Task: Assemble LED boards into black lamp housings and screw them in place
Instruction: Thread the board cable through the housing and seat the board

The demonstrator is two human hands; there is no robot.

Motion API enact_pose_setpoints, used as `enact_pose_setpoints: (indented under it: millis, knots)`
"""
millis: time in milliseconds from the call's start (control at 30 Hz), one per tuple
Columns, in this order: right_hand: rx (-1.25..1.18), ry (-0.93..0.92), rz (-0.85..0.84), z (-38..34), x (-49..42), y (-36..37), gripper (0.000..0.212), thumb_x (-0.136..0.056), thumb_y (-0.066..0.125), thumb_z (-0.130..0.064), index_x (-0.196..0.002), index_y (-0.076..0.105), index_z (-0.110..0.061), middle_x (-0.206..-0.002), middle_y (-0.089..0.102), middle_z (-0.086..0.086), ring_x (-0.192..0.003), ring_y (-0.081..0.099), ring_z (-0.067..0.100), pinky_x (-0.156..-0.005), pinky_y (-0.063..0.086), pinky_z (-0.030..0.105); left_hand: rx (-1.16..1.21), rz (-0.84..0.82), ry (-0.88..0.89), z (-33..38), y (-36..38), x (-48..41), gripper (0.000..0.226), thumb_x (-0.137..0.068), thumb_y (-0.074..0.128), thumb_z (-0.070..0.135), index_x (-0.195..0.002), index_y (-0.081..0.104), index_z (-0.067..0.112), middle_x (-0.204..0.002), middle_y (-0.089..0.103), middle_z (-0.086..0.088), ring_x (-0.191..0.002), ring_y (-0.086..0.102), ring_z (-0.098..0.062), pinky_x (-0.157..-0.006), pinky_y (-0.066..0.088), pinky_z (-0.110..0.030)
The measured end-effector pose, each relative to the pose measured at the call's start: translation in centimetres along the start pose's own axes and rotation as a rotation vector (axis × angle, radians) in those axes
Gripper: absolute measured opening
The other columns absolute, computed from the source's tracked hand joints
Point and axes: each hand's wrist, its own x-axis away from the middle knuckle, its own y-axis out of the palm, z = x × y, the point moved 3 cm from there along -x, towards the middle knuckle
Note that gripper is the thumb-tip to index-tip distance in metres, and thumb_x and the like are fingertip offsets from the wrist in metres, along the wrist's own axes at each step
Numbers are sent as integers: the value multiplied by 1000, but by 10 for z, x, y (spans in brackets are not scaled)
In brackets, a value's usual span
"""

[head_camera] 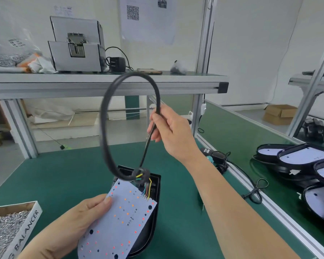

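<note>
Over the housing [151,228] — looped cable [105,116]

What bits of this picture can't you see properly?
All in the head view:
- lamp housing: mostly hidden under the LED board that the left hand holds.
- cable pinched by the right hand: its loop is blurred.
- screw box: cut off by the left edge, so its label reads only partly.
- wall papers: print too small to read.
- finished lamps: cut off by the right edge.
</note>
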Motion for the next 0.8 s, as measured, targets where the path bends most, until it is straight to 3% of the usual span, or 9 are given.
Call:
enact_pose_setpoints:
  millis: [133, 233, 300, 400, 467, 533, 633, 800]
  knots:
    - [-96, -7, 73, -7, 1, 11, 17, -107, 43, -13, -97, 56, -16, -80, 68, 4, -64, 66, 16, -62, 56, 28, -104, 10, 26, 2, 1, -5, 43, -100, 50, 43, -135, 61, 21, -137, 62, -13, -127, 59, -34, -105, 50, -45]
    - [-54, 10, -27, -7, -1, 13, 16, -106, 44, -12, -96, 56, -13, -74, 67, -5, -62, 68, 16, -59, 54, 24, -155, 16, 33, 5, -3, -5, 44, -99, 50, 45, -134, 61, 21, -135, 64, -12, -124, 62, -32, -101, 53, -41]
    - [-35, 79, -105, -6, -4, 9, 17, -106, 44, -12, -95, 57, -9, -70, 67, -6, -61, 68, 18, -56, 53, 23, -91, -8, 33, 3, -5, -4, 42, -102, 47, 42, -136, 60, 20, -137, 62, -14, -125, 61, -34, -99, 54, -39]
    - [-44, 184, 7, -3, -6, -1, 21, -107, 44, -14, -91, 56, -14, -72, 69, 5, -54, 65, 14, -52, 50, 20, 106, -3, 28, -2, -9, 1, 40, -104, 44, 34, -136, 61, 16, -141, 58, -19, -127, 58, -39, -97, 54, -43]
    - [-32, 199, 74, -4, -5, -3, 22, -107, 44, -15, -89, 57, -18, -73, 69, 8, -52, 64, 13, -50, 50, 20, 198, 22, 45, -3, -11, 4, 42, -99, 54, 35, -134, 62, 12, -141, 57, -22, -126, 57, -42, -96, 54, -45]
    - [-48, 181, 124, -5, -5, -4, 21, -107, 45, -14, -91, 58, -15, -74, 69, 10, -52, 65, 14, -50, 52, 22, 223, 48, 71, -4, -11, 6, 47, -93, 59, 36, -133, 62, 12, -140, 58, -21, -126, 58, -40, -95, 55, -44]
    - [-130, 125, 144, -11, -2, -1, 18, -107, 46, -12, -93, 58, -10, -78, 69, 12, -57, 68, 19, -55, 55, 27, 220, 134, 126, -6, -10, 4, 41, -101, 51, 36, -131, 65, 12, -139, 59, -19, -124, 60, -36, -91, 57, -40]
    - [-161, 26, 126, -17, 3, 5, 15, -107, 47, -13, -98, 59, -11, -82, 69, 12, -62, 70, 20, -58, 55, 25, 375, 298, 139, -15, -11, 1, 48, -89, 52, 40, -121, 72, 10, -130, 66, -19, -111, 69, -31, -81, 61, -39]
